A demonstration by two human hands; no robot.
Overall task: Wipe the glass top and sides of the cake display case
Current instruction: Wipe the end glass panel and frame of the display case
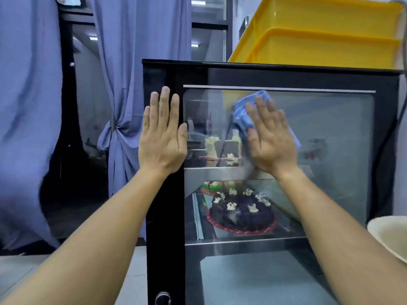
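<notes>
The right hand (272, 139) lay flat, its fingers (262, 108) straight and slightly spread, pressing a blue cloth (244, 113) against the upper part of the glass (330, 150) on the side of the case (165, 216). The cloth was bunched under the palm and showed above and to the left of the fingers, with a strip also peeking out at the hand's right edge. The hand and cloth were a little blurred.

The left hand (161, 137) was open too, fingers straight and together, palm flat on the black frame at the case's left edge, thumb reaching to the edge of the glass. It held nothing.

The case stood upright on a pale counter (22, 274). Through the glass, a dark cake (242, 213) with white dollops sat on a red board on the lower shelf, with another cake (211, 186) behind it. More cakes stood on the shelf above, dim and hard to make out.

Yellow crates (319, 38) were stacked on top of the case. Blue curtains (132, 62) hung to the left, and a cream bowl (389, 234) showed at the right edge.
</notes>
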